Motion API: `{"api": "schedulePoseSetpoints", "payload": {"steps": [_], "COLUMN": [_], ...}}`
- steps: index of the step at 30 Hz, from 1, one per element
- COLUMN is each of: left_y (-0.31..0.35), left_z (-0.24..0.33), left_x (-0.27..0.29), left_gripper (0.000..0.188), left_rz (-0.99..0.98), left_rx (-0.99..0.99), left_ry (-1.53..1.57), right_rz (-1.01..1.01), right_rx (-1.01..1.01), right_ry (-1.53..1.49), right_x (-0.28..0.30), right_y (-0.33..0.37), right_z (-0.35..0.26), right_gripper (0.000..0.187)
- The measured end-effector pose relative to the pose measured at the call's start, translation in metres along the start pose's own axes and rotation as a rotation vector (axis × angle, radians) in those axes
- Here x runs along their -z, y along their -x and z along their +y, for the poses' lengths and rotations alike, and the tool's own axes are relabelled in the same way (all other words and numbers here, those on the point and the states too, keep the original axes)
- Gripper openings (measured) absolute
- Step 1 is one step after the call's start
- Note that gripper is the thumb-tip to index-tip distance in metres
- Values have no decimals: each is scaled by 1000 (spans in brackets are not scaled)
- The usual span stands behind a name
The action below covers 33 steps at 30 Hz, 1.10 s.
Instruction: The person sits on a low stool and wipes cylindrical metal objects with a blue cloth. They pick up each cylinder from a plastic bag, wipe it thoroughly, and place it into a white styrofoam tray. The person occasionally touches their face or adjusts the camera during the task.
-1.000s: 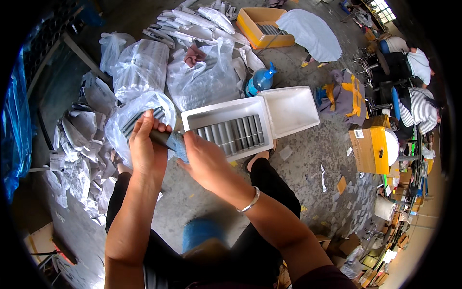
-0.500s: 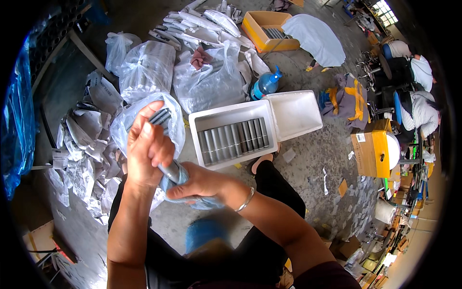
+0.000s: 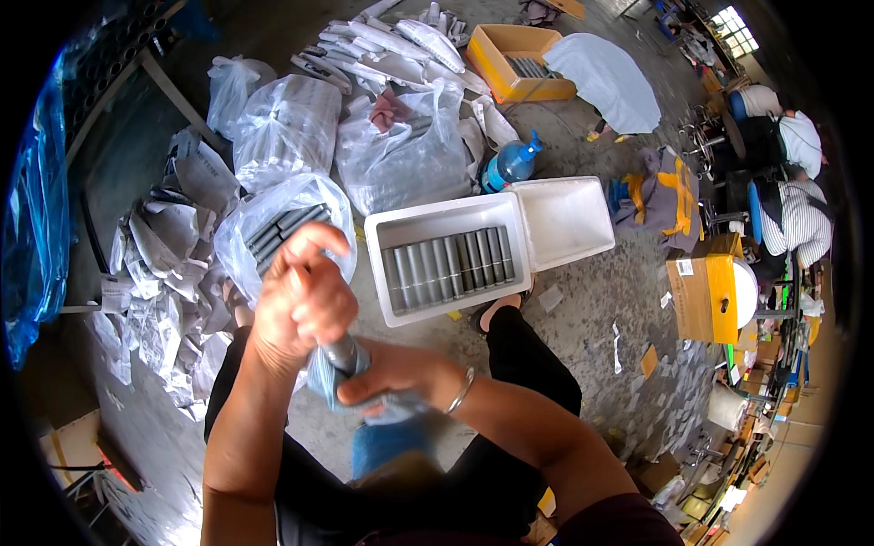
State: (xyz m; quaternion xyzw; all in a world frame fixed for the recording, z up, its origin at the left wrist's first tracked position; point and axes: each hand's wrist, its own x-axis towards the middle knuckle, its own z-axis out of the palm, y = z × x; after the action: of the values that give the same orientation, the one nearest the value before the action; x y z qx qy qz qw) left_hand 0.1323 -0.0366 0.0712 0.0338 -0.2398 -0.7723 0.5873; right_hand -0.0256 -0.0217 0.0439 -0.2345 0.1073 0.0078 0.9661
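Note:
My left hand [image 3: 305, 308] is closed around the upper end of a grey metal cylinder [image 3: 340, 353], its index finger partly raised. Below it, my right hand [image 3: 408, 375] wraps a light blue cloth [image 3: 326, 380] around the lower part of that cylinder. The cylinder's ends are hidden by my hands and the cloth. Just beyond my left hand, more grey cylinders [image 3: 278, 238] lie in an open clear plastic bag [image 3: 330, 202]. To the right of it, a white foam box [image 3: 390, 308] holds several grey cylinders [image 3: 446, 266] side by side.
The foam lid [image 3: 569, 223] lies against the box's right side, near a blue pump bottle [image 3: 514, 164]. Filled plastic bags [image 3: 287, 127], crumpled paper [image 3: 168, 264] and a yellow carton [image 3: 514, 86] surround it. A blurred blue object [image 3: 391, 446] is between my legs. People [image 3: 792, 214] sit at the right.
Both hands have shifted slightly right and nearer with the cylinder, which now stands steeper. More of the bagged cylinders show beyond my left hand. The whole view has shifted a little.

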Motion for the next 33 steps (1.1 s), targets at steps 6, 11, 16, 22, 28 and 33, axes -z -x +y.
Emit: {"api": "schedulePoseSetpoints", "payload": {"steps": [6, 11, 16, 22, 28, 33], "left_y": [-16, -20, -8, -20, -27, -17], "left_z": [-16, -22, -10, -20, -30, -11], "left_x": [18, 6, -8, -6, 11, -1], "left_gripper": [17, 16, 20, 16, 18, 15], "left_rz": [1025, 982, 302, 638, 1040, 544], "left_rx": [-334, -241, -40, -63, -242, -103], "left_ry": [-514, -521, -150, -519, -446, -235], "right_rz": [1068, 1025, 301, 652, 1139, 491], "right_rx": [363, 426, 120, 246, 320, 162], "right_ry": [1152, 1081, 258, 655, 1364, 628], "right_x": [16, 16, 8, 21, 18, 6], "right_y": [-19, -24, 7, 1, -12, 6], "right_z": [-13, 0, -6, -8, -13, -26], "right_gripper": [34, 27, 32, 36, 33, 27]}}
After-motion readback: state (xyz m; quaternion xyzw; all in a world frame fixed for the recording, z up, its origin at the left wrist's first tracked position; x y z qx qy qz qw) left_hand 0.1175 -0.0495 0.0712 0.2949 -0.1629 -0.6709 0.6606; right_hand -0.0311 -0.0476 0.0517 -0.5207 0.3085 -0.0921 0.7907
